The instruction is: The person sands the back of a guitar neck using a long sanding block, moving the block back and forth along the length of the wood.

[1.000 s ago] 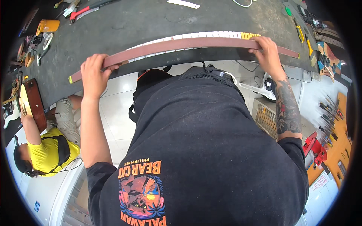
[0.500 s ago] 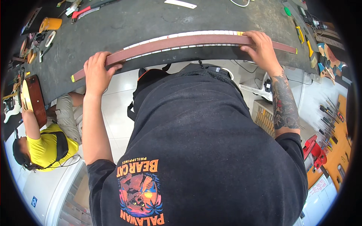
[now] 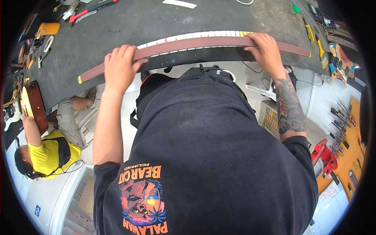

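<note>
A long reddish-brown bar (image 3: pixel 184 44), shaped like a sanding beam with yellow-green ends, lies lengthwise near the front edge of the bench. Beneath it runs a narrow strip (image 3: pixel 188 36) with white segments and dark cross lines, yellow towards its right end; it looks like a taped fretboard, mostly hidden by the bar. My left hand (image 3: pixel 121 67) grips the bar left of its middle, fingers over the far side and thumb on the near side. Farther right, my right hand (image 3: pixel 267 51) holds it in the same way, over the strip's yellow part.
On the dark workbench (image 3: pixel 129 23), a red-handled tool (image 3: pixel 84 15) and orange tape roll (image 3: pixel 47 29) lie to the left. Yellow-handled tools (image 3: pixel 319 47) are at the right. A person in yellow (image 3: pixel 58 150) sits at the left with a guitar (image 3: pixel 34 105). Tools hang on an orange board (image 3: pixel 352 149).
My left hand has shifted to the right along the bar, farther from its left end. The bar has moved slightly right, while my right hand keeps nearly the same place.
</note>
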Demonstrator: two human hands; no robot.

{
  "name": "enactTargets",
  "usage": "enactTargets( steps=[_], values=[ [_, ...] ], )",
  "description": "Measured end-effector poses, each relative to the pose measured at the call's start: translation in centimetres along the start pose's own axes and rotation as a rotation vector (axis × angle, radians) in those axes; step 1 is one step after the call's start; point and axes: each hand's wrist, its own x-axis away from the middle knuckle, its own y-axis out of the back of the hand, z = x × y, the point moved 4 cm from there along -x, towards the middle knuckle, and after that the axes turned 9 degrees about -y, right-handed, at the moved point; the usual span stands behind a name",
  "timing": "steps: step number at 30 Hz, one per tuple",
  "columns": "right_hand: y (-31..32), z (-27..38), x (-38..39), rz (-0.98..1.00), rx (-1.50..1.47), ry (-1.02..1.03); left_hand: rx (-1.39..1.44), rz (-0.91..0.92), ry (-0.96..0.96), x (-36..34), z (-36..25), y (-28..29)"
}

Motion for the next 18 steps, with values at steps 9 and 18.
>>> enactTargets(
  steps=[9, 18],
  values=[
    [-2.0, 3.4, -0.4, 0.005, -0.048, 0.002, 0.025, 0.014, 0.062, 2.7, 2.8, 0.6],
    [-2.2, 7.2, -1.9, 0.068, -0.052, -0.039, 0.037, 0.104, 0.075, 5.3, 5.5, 1.1]
  ],
)
